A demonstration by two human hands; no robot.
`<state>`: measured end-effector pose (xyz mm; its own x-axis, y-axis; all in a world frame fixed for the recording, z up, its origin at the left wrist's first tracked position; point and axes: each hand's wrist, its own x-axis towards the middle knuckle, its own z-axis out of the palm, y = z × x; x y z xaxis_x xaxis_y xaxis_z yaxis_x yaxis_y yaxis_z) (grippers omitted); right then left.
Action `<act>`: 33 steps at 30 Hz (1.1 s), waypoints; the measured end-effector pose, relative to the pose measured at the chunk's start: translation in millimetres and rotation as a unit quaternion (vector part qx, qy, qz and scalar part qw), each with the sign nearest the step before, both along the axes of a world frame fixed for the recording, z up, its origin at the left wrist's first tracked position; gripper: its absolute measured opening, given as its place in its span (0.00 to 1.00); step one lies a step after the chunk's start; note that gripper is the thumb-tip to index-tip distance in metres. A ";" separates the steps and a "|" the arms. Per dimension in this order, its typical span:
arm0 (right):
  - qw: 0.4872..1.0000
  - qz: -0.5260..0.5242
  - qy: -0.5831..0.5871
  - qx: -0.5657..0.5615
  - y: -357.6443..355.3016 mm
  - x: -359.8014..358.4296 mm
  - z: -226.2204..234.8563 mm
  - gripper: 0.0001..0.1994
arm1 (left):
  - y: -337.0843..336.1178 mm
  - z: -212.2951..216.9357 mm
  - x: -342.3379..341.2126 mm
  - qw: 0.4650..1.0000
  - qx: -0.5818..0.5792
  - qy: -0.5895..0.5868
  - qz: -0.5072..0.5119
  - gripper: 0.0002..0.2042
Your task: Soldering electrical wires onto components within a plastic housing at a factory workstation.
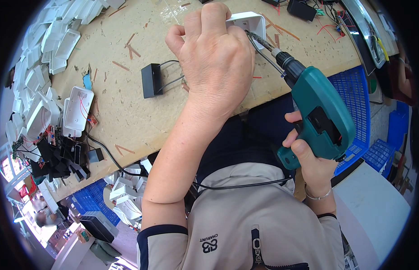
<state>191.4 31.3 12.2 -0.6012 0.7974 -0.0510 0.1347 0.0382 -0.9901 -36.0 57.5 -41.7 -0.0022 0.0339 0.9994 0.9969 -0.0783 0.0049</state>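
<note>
My left hand (216, 58) is closed around a white plastic case (258, 26) at the table's far middle, with its back toward me and fingertips mostly hidden. My right hand (308, 162) grips the handle of a green power screwdriver (324, 108). Its black chuck and bit point up and left, and the bit's tip reaches into the case beside my left hand. Whether it meets a screw cannot be made out. Dark cables run close to the bit. A black box (151, 81) with a looped cord lies left of my left wrist.
White cases (67, 44) pile up along the table's left side. Black adapters (61, 157) and wired boards sit at its near left corner. Brown strips (120, 65) are scattered over the wooden table (124, 108). Blue crates (351, 99) stand at the right, below the table's edge.
</note>
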 end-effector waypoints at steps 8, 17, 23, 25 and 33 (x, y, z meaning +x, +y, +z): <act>1.000 -0.004 0.003 -0.026 -1.1 -0.1 2.9 0.30 | -1.1 -0.3 0.8 1.000 -0.005 -0.010 0.001 0.05; 0.998 -0.010 0.049 -0.034 0.9 2.5 1.7 0.19 | -22.4 48.5 26.2 0.798 -0.538 -0.211 0.168 0.04; 0.998 -0.008 0.051 -0.040 -0.1 -0.4 3.6 0.19 | -2.4 -1.5 0.8 1.000 -0.021 -0.012 0.004 0.04; 0.998 0.000 0.052 -0.041 0.4 0.8 3.4 0.19 | -2.9 -3.3 0.3 0.999 -0.017 -0.026 -0.020 0.04; 1.000 0.001 0.013 -0.028 -0.8 4.2 3.4 0.32 | -37.6 35.5 24.8 0.914 -0.358 -0.026 0.190 0.04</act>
